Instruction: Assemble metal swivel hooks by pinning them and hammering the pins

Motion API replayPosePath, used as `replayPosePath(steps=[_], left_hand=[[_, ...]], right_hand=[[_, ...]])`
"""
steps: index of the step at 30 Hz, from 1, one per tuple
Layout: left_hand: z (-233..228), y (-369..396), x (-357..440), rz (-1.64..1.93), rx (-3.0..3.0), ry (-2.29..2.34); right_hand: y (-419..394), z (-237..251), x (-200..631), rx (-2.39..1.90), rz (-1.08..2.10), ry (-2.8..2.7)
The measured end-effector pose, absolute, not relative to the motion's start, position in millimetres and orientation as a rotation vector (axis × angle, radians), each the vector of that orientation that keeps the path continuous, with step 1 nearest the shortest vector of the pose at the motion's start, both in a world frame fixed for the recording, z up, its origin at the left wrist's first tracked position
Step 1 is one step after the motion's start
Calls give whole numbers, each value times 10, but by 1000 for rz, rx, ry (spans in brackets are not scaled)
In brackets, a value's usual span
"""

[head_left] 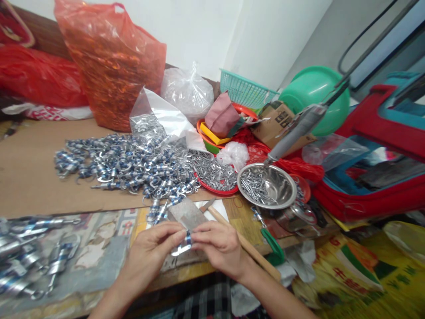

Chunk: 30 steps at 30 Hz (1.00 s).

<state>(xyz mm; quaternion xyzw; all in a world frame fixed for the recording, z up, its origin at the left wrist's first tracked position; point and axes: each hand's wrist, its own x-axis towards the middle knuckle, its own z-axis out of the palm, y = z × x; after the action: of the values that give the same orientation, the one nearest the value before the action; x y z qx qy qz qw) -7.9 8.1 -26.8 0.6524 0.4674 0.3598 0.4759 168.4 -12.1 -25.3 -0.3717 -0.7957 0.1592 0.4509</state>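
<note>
One clip, two hands (left, right) pinching it

Two hands, one steel bowl, two red bags.

Ahead of you on the desk lies a heap of blue-banded metal clips, backed by an orange plastic bag. To your right sit a steel bowl of small metal pieces, a green basin and a teal basket — with a wooden-handled tool close by.

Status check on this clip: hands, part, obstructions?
Left hand and right hand pinch one blue-and-silver clip together. Metal block just behind. Nothing between them.
</note>
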Motion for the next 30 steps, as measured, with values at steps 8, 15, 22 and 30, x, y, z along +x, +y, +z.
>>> replayPosePath(steps=[8,15,22,30], left_hand=[[-252,73,-84,932,1631,1086],[-257,72,-112,875,1602,1049],[-250,63,-153,937,1612,982],[-288,15,-168,1069,1564,997]], right_hand=[[-134,-222,1661,-926,423,-1951],[-160,-257,1629,-925,382,-1985],[-224,-163,1652,-904,291,-2059],[-247,-164,1607,-914,378,-1989]])
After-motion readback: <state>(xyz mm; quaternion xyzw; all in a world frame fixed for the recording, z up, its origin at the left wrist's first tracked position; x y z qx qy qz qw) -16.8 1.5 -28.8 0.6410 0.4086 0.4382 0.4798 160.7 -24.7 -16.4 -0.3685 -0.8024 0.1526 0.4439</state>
